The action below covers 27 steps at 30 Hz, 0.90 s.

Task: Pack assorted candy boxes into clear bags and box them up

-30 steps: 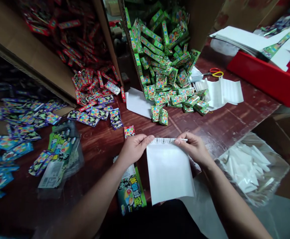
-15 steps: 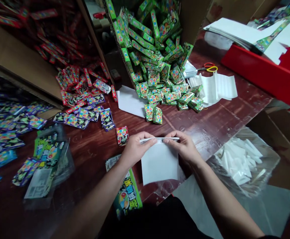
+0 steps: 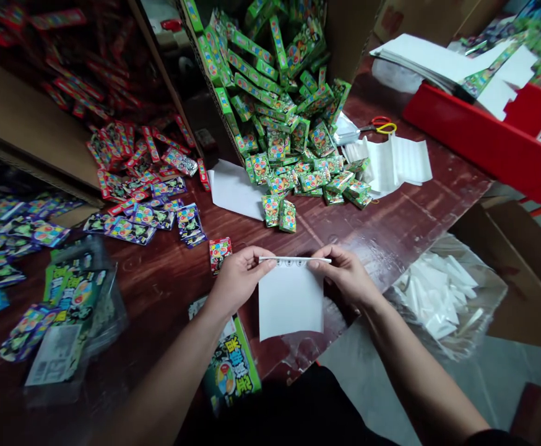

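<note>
A white sheet (image 3: 291, 303) with a folded top edge and small round printed marks hangs between my hands. My left hand (image 3: 239, 279) pinches the left end of the fold, thumb in front. At the right end, my right hand (image 3: 342, 272) grips the same fold between thumb and fingers. Just beyond my left hand lies a small red candy box (image 3: 219, 253). Partly under my left forearm is a green printed packet (image 3: 234, 365) on the dark red table (image 3: 159, 297).
Green candy boxes (image 3: 280, 136) spill from a carton ahead. Red boxes (image 3: 129, 145) and purple packets (image 3: 143, 220) lie left. Scissors (image 3: 382, 126) rest near white paper strips (image 3: 391, 161). Beyond the table edge stands a plastic bag of white scraps (image 3: 437, 291); a red bin (image 3: 479, 130) is at right.
My hands have moved apart along the fold toward its ends, showing more of the printed marks. The whole view has shifted slightly, with surrounding things now further left.
</note>
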Tool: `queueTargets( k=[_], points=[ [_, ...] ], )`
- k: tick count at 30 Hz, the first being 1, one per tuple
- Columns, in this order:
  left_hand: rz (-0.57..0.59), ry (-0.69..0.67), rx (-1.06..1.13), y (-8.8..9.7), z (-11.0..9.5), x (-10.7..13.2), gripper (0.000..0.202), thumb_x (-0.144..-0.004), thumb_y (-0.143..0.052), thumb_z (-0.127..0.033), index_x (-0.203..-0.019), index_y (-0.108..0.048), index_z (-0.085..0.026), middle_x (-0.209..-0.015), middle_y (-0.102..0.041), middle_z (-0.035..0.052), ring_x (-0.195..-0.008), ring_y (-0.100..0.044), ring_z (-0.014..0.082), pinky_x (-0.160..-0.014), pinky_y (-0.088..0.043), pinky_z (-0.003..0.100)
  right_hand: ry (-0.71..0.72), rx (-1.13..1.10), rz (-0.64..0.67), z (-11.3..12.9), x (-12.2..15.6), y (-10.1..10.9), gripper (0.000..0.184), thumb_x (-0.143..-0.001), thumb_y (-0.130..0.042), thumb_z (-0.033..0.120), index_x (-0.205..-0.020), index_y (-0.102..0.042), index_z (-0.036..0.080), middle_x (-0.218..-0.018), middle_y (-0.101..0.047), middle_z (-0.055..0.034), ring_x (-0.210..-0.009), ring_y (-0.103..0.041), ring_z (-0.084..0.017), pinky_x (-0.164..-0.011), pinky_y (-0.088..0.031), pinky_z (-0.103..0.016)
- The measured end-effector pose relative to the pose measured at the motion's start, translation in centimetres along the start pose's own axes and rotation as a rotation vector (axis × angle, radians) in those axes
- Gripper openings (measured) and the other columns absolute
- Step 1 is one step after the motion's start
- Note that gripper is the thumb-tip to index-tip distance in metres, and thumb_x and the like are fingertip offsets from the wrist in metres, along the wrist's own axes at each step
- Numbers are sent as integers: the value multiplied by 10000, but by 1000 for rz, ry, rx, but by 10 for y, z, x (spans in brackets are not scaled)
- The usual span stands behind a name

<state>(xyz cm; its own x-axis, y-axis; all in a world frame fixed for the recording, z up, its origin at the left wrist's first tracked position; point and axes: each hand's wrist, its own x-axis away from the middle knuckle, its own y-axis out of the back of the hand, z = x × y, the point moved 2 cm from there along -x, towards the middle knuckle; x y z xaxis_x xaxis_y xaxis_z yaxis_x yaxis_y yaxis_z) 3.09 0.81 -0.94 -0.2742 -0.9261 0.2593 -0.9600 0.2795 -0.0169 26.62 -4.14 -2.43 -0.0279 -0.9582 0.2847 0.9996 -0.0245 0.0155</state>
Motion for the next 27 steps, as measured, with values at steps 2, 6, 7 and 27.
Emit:
queueTargets(
  k=[2,6,7,27],
  points=[
    [14,18,5,0,-1,1,294,-768,-823,-406,-911,-733,-165,-844,-738,32,-756,-650,152,-690,-488,246,-9,1,-13,1,0,1,350,-810,-766,547,-801,-678,208,-629,-547,36,-534,-412,-101,-509,-308,-249],
    [39,56,42,1,-4,2,342,-759,-831,-442,-922,-738,-156,-871,-752,50,-758,-656,163,-697,-496,260,-3,-36,6,5,-4,0,366,-815,-752,572,-852,-725,210,-724,-643,10,-611,-518,-123,-576,-383,-258],
    [48,61,50,1,-4,2,349,-753,-835,-445,-923,-738,-156,-870,-753,50,-759,-658,165,-698,-497,262,-10,-55,26,6,-5,-2,362,-776,-797,547,-913,-742,216,-804,-687,-2,-655,-560,-135,-609,-413,-262],
    [21,18,1,6,1,-5,360,-806,-782,-496,-898,-707,-156,-861,-742,39,-764,-654,158,-705,-499,254,-131,163,77,21,-10,33,588,-844,-596,733,-905,-759,172,-838,-680,-46,-723,-554,-155,-575,-371,-249]
  ],
)
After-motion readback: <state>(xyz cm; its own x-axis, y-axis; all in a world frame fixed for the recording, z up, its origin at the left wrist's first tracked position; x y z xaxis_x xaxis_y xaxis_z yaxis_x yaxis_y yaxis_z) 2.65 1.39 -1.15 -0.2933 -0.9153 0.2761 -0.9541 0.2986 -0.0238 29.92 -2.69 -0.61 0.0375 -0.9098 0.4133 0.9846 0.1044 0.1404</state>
